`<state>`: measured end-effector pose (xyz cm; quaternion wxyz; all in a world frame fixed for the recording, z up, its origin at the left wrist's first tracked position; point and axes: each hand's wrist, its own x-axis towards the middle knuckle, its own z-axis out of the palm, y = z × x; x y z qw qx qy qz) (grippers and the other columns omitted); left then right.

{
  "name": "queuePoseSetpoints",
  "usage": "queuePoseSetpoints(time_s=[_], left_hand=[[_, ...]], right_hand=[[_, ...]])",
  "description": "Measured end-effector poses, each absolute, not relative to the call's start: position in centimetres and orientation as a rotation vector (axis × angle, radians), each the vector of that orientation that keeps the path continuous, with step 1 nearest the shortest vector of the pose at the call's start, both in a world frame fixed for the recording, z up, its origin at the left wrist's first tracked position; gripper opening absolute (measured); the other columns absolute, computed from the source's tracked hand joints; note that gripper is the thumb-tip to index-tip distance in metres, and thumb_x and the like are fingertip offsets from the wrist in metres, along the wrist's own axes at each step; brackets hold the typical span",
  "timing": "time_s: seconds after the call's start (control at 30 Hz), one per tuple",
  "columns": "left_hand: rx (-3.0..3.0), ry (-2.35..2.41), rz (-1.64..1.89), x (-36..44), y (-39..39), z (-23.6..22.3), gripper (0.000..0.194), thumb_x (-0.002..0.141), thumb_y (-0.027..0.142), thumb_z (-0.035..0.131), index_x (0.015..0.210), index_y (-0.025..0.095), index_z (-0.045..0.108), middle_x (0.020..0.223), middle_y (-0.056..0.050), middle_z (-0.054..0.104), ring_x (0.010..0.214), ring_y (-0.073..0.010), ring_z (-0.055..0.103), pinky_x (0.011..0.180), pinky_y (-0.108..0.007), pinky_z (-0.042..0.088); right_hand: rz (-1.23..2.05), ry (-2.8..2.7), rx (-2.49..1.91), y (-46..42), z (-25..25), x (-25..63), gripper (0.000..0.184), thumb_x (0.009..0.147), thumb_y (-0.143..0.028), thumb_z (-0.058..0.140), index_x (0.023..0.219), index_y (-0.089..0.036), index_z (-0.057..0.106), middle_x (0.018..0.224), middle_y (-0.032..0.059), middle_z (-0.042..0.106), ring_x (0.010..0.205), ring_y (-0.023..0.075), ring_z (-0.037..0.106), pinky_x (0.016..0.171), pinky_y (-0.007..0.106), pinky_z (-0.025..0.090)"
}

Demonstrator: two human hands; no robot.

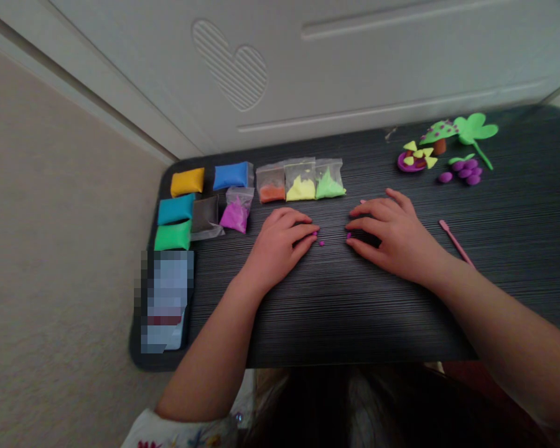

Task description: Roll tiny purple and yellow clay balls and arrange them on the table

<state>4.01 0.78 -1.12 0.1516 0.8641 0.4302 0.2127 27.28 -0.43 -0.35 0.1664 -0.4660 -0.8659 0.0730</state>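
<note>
Over the middle of the dark table, my left hand point(284, 244) pinches a tiny ball of purple clay point(315, 234) between thumb and forefinger. Just beside those fingertips, a loose purple clay bit point(322, 243) lies on the tabletop. Across a small gap, my right hand point(392, 231) has its thumb and forefinger closed around another small purple clay piece point(348, 236); its other fingers are spread. A pink modelling stick point(456, 242) rests to the right of my right wrist. The tip of a pink thing point(363, 201) shows behind my right fingers, mostly hidden.
Bags of orange point(272, 191), yellow point(301, 188) and green clay point(329, 185) lie behind my left hand. Several other clay packs point(175, 210) and a blurred phone point(170, 298) are at left. Clay grapes point(466, 170), a green flower point(476, 129) and a purple dish point(410, 163) stand back right.
</note>
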Motion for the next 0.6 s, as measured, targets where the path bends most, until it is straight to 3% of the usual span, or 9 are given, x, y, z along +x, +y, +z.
queuePoseSetpoints(time_s=[0.2, 0.6], left_hand=[[2.481, 1.239, 0.582, 3.95, 0.84, -1.26, 0.022, 0.082, 0.03, 0.051, 0.097, 0.022, 0.065, 0.104, -0.003, 0.061, 0.103, -0.0172, 0.046, 0.093, -0.036, 0.038], [2.487, 1.255, 0.525, 3.87, 0.83, -1.26, 0.023, 0.082, 0.032, 0.051, 0.098, 0.023, 0.065, 0.107, -0.002, 0.06, 0.103, -0.0173, 0.046, 0.093, -0.036, 0.038]], right_hand=[[0.146, -2.468, -1.386, -0.71, -0.36, 26.91, 0.025, 0.079, -0.042, 0.053, 0.092, -0.022, 0.06, 0.103, 0.0023, 0.061, 0.108, 0.0227, 0.049, 0.103, 0.05, 0.015], [0.12, -2.466, -1.304, -0.63, -0.96, 26.8, 0.018, 0.085, -0.032, 0.047, 0.088, -0.023, 0.062, 0.096, -0.0013, 0.065, 0.108, 0.0215, 0.051, 0.103, 0.05, 0.018]])
